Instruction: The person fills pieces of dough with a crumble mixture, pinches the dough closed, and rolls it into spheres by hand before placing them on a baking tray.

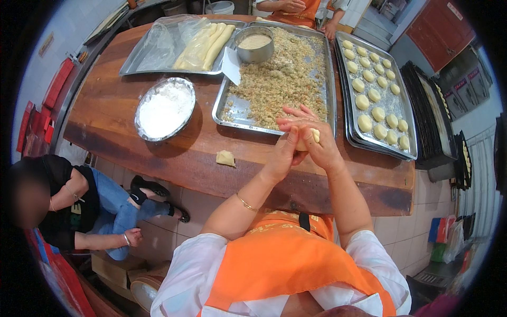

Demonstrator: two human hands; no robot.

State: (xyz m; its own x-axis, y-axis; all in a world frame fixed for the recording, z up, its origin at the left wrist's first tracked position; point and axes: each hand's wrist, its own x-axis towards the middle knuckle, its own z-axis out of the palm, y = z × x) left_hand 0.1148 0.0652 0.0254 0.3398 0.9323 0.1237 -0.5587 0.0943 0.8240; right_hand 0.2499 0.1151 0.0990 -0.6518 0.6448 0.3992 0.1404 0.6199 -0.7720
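Note:
My left hand and my right hand are closed together around a ball of pale dough above the table's front edge. Fingers hide most of the ball; a bit shows beside my right hand. Just beyond them, a metal tray holds crumbly brownish filling. On that filling rest a round metal bowl of pale contents and a white scraper. A small flat piece of dough lies on the wood left of my hands.
A bowl of white flour stands at the left. Behind it, a tray carries dough strips under clear plastic. Rows of dough balls fill the right tray. One person stands across the wooden table; another sits at left.

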